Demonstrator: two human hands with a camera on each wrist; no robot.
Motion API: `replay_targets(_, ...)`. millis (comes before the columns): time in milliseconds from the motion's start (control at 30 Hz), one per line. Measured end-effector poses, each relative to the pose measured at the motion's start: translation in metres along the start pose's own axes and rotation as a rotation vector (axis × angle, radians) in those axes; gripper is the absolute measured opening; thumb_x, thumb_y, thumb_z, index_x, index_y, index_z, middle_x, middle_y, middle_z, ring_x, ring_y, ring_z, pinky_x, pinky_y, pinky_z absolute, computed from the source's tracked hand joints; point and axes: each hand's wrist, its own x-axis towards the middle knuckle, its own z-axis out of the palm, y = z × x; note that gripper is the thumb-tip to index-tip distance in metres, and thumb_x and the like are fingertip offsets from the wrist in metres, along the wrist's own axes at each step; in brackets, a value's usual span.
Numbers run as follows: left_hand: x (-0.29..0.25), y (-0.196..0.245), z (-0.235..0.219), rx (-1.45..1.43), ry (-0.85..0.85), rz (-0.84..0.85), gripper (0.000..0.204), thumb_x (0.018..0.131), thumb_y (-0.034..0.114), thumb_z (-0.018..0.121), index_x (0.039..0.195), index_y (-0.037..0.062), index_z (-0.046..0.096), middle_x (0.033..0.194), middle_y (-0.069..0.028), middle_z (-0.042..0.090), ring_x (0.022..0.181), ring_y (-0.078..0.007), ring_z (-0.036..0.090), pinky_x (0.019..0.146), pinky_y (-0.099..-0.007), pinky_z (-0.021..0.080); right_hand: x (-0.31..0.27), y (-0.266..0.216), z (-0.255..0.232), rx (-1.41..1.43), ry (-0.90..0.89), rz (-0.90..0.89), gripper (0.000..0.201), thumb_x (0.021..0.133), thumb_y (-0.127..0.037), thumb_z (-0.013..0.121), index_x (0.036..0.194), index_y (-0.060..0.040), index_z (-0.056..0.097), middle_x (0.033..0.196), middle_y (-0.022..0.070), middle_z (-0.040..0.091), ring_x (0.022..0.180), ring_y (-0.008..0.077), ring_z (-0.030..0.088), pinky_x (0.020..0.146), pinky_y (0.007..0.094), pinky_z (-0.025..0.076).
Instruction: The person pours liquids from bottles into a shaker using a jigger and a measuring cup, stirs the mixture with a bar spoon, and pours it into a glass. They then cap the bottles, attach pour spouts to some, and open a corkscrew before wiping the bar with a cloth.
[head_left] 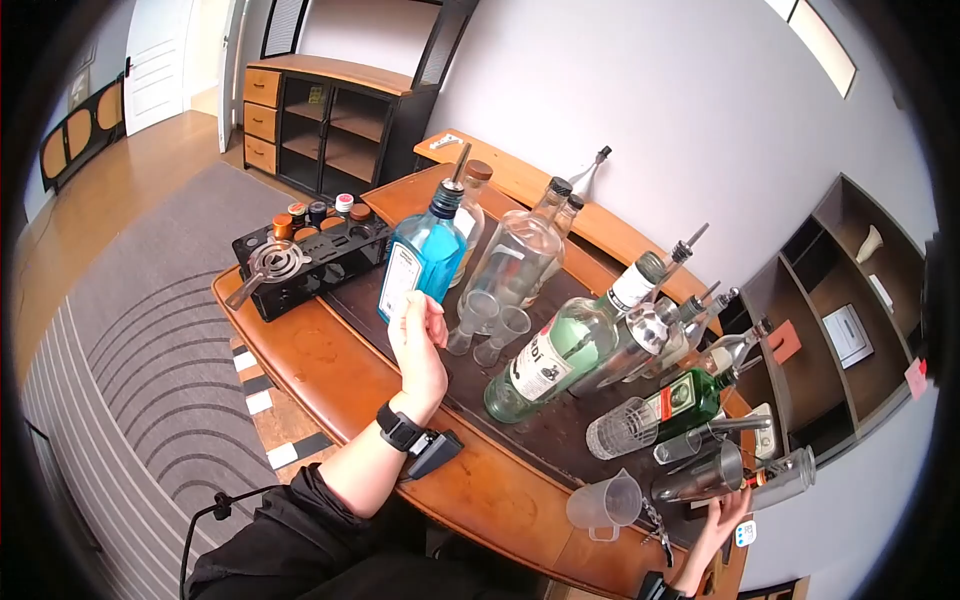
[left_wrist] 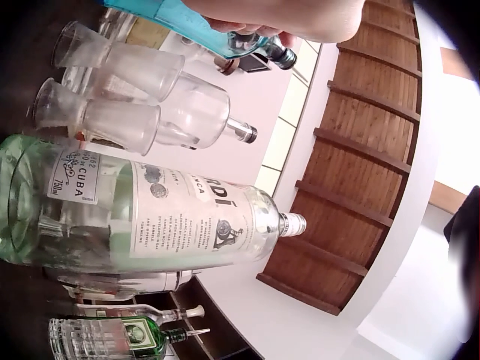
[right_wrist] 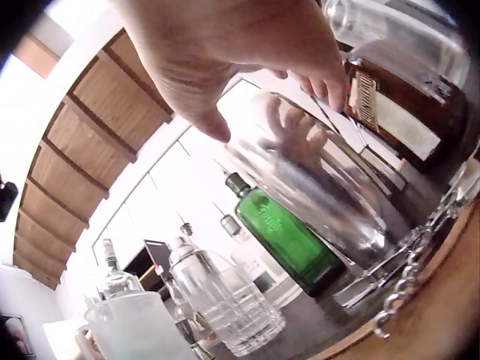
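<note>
My left hand (head_left: 418, 350) is in front of the lower part of a blue bottle (head_left: 432, 250), with bent fingers and nothing visible in its grasp; contact is unclear. In the left wrist view that hand (left_wrist: 289, 16) overlaps the blue bottle (left_wrist: 187, 22). Two clear jiggers (head_left: 502, 335) stand just to its right. At the table's right end, my right hand (head_left: 722, 525) is beside a metal tin (head_left: 695, 482). The right wrist view has the thumb and fingers of that hand (right_wrist: 240, 45) spread either side of the tin's (right_wrist: 311, 176) upper end; whether they touch is unclear.
A large green-tinted bottle (head_left: 560, 355) stands mid-table, with several bottles behind. A plastic jug (head_left: 605, 503), cut glass (head_left: 622, 430) and green bottle (head_left: 690, 400) are near my right hand. A brown bottle (right_wrist: 405, 112) is beside the tin. A black caddy (head_left: 320, 265) holds a strainer (head_left: 277, 262).
</note>
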Motion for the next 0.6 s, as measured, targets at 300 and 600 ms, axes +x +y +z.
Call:
replay_targets(300,-0.001,-0.002,0.003,0.005,0.023,0.001,0.029,0.101,0.032,0.048,0.083,0.0093,0.05,0.061,0.0042,0.036,0.054,-0.007,0.034,0.051,-0.0239,0.027,-0.078,-0.038,0.014,0.046,-0.014,0.037,0.025,0.101,-0.013,0.048,0.121,0.0006,0.056,0.105,0.0105,0.063,0.081,0.0107,0.056,0.072,0.0237,0.047)
replay_targets(600,0.002,-0.01,-0.001,0.153,-0.029,0.136,0.023,0.1,0.028,0.049,0.086,0.01,0.05,0.067,0.003,0.04,0.058,-0.0071,0.038,0.051,-0.0228,0.031,-0.12,-0.02,0.027,0.044,-0.054,0.164,0.017,0.099,-0.009,0.049,0.106,-0.0001,0.063,0.087,0.0064,0.065,0.073,0.0096,0.056,0.064,0.0223,0.044)
